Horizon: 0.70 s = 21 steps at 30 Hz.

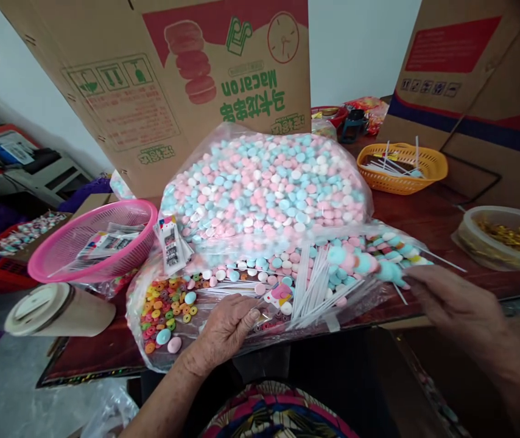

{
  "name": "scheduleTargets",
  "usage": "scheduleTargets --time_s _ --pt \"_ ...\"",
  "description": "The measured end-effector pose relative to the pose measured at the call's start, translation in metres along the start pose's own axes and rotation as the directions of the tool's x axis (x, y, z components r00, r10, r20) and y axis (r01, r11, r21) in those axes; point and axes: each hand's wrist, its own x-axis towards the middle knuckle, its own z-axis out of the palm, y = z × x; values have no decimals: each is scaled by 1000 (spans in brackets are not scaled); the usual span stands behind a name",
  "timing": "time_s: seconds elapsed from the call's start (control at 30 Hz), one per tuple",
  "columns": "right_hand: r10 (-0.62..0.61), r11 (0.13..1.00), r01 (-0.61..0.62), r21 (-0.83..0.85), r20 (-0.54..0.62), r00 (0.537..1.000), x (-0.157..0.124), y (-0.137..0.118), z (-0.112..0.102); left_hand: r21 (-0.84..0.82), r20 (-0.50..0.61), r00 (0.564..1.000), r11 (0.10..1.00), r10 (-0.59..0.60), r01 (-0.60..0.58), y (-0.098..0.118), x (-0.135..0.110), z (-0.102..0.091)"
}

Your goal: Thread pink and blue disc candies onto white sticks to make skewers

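Note:
My left hand (226, 325) is closed, thumb against fingers, on a small clear plastic bag (279, 295) with a pink and yellow print. At the right, my right hand (452, 301) is blurred by motion. Its fingertips pinch the near end of a candy skewer (361, 263) strung with blue and pink puffy sweets. Loose white sticks (312, 286) lie between the hands on the plastic sheet. Fruit-coloured candy rings (164, 307) are spread left of my left hand. Finished-looking skewers (390, 243) lie behind the held one.
A large clear bag of pastel candies (264, 182) fills the middle, before a cardboard box (118, 91). A pink basket (41, 261) and lidded cup (77, 311) stand left. A yellow basket (392, 187) and a tub of gold ties (474, 249) stand right.

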Motion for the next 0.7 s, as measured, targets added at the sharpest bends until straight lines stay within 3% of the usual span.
scheduleTargets --time_s 0.1,0.2,0.4,0.57,0.7 --pt "-144 988 143 55 9 990 13 -40 2 -17 23 1000 1000 2 -1 3 1 -2" --pt "-220 974 218 67 35 975 19 -57 2 -59 41 999 998 -13 16 5 -1 -6" --pt "-366 927 356 119 84 927 27 -57 -11 -36 142 989 998 -48 54 4 -5 -13" --pt "-339 937 319 142 151 929 29 -43 -19 -162 294 955 984 -28 79 5 -2 -21" --pt "-373 925 359 120 119 920 34 -48 -22 -239 315 949 965 -32 112 6 1 -24"
